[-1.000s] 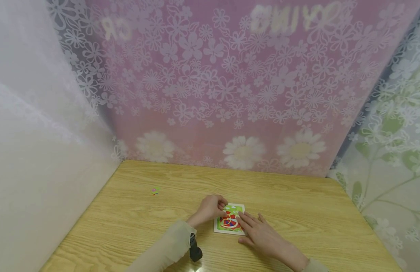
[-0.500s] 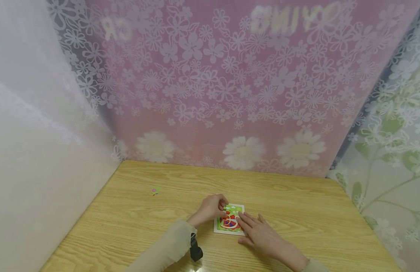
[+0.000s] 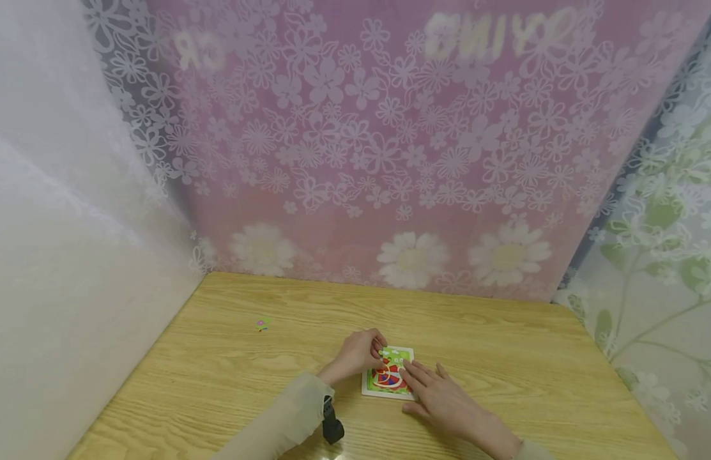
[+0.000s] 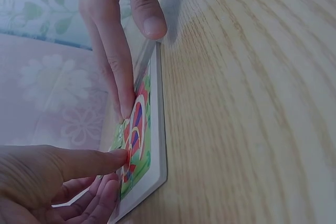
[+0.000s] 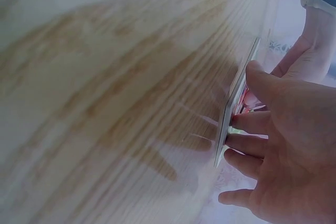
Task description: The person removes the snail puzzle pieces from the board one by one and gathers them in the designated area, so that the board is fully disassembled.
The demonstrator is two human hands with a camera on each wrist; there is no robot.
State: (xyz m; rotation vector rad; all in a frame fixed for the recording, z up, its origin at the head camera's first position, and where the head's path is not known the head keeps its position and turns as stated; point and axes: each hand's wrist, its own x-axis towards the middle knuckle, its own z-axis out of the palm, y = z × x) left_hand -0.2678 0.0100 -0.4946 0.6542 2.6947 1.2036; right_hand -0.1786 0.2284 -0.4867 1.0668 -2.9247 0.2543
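Note:
A small square picture puzzle (image 3: 389,387) with a pale frame lies on the table; its picture is red, blue and green. My left hand (image 3: 356,352) grips its upper left side, thumb on the picture and the other fingers curled at the edge. Whether a loose piece sits under that thumb is hidden. In the left wrist view the left thumb (image 4: 92,162) touches the picture (image 4: 137,129). My right hand (image 3: 444,399) rests its nearly straight fingertips on the puzzle's right side. The right wrist view shows the right hand (image 5: 286,135) with spread fingers beside the frame's edge.
A small green piece with a pink spot (image 3: 262,324) lies on the wooden table (image 3: 246,370) at the left. A black strapped device (image 3: 332,423) hangs at the left wrist. Flower-patterned curtains (image 3: 355,128) stand around the table's back and sides.
Nearly nothing has moved. Both hands stay in place on the puzzle, and the view has shifted very slightly.

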